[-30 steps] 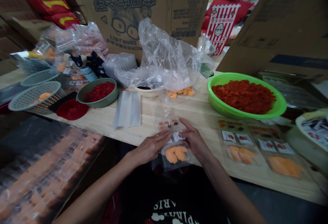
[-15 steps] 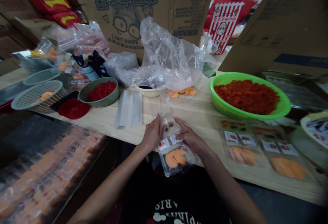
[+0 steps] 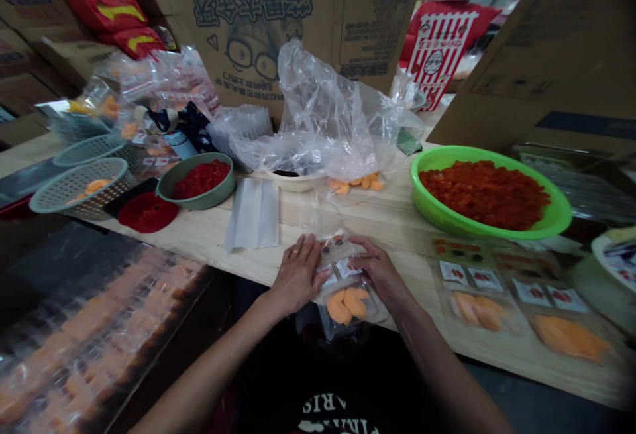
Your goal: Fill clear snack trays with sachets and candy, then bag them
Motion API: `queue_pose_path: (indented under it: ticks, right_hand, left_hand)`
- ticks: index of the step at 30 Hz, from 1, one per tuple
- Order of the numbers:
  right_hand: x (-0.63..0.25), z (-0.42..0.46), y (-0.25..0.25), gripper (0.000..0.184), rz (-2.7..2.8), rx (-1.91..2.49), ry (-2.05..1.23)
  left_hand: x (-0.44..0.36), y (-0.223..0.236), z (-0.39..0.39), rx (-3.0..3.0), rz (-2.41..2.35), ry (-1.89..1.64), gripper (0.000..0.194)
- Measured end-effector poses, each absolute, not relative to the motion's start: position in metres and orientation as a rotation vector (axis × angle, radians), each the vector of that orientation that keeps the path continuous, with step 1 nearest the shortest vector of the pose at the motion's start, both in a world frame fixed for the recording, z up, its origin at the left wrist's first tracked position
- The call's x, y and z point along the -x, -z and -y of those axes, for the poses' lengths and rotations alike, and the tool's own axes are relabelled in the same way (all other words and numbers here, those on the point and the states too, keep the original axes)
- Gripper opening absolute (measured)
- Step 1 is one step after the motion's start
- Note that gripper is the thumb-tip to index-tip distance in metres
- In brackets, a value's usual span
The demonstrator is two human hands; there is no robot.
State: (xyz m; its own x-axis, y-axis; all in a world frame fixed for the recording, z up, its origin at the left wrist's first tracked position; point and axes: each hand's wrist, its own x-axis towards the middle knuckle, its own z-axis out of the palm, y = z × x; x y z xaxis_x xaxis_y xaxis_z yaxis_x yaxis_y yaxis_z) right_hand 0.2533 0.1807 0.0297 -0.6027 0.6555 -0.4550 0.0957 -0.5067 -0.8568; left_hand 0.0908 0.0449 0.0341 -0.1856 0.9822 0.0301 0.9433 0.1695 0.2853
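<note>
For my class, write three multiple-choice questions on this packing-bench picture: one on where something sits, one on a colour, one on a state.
1. Where does the big green basin of red pieces sit, as the camera sees it?
A. right of the hands
B. left of the hands
C. under the bench

2. What colour are the pieces in the clear packet between the hands?
A. blue
B. orange
C. white

3. What are the left hand and right hand doing?
A. both hang clear of the bench
B. one grips a knife
C. both are on the packet, one at each side

Answers:
1 A, the basin lies to the right of both hands.
2 B, orange slices show through the film.
3 C, each hand's fingers touch a side of the packet at the wooden bench edge.
</note>
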Motion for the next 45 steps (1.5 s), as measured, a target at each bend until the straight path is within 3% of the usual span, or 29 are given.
queue_pose_path:
  ticks: [5,7,12,14,16,19,21,24,27,33,36,41,45]
  right_hand:
    - [-0.256,-0.166,-0.015,0.057,1.368,1.256,-1.998]
    - [-0.257,-0.162,-0.015,0.053,1.649,1.328,-1.819]
    - [-0.259,-0.158,-0.033,0.056,2.655,1.21,-0.566]
    - [-0.253,-0.16,-0.042,0.06,2.882,1.034,-0.346]
    - [-0.241,-0.164,-0.048,0.048,3.032,0.935,-0.275]
    - [-0.222,-0.172,-0.053,0.029,3.104,0.946,-0.171]
    - [-0.217,-0.178,-0.055,0.028,3.141,0.923,-0.15]
    - [-0.223,-0.186,-0.06,0.036,3.241,0.809,-0.214]
    - [-0.229,-0.191,-0.066,0.05,3.285,0.703,-0.199]
    - [-0.203,-0.192,-0.072,0.032,3.253,0.741,-0.035]
    - [-0.196,-0.195,-0.071,0.03,3.196,0.813,-0.052]
    - [-0.2,-0.219,-0.051,0.051,2.905,1.105,-0.592]
    - [-0.204,-0.236,-0.028,0.037,2.649,1.203,-0.871]
  left_hand:
    - [-0.112,-0.036,-0.036,-1.86,-2.275,-0.495,0.088]
    - [-0.117,-0.033,-0.039,-1.862,-2.21,-0.471,0.094]
    - [-0.12,-0.017,-0.037,-1.889,-2.149,-0.545,0.076]
    - [-0.123,-0.017,-0.03,-1.868,-2.163,-0.615,0.071]
    - [-0.13,-0.022,-0.022,-1.835,-2.148,-0.6,0.083]
    - [-0.145,-0.031,-0.012,-1.858,-2.012,-0.446,0.132]
    - [-0.152,-0.032,-0.009,-1.862,-1.985,-0.381,0.139]
    - [-0.15,-0.026,-0.009,-1.828,-2.078,-0.405,0.11]
    - [-0.139,-0.023,-0.014,-1.86,-2.083,-0.462,0.105]
    - [-0.127,-0.035,-0.023,-1.968,-2.004,-0.44,0.086]
    - [-0.122,-0.035,-0.023,-1.994,-1.999,-0.499,0.092]
    - [-0.115,-0.024,-0.022,-1.96,-2.011,-0.683,0.087]
    - [-0.116,-0.02,-0.024,-1.929,-2.036,-0.624,0.086]
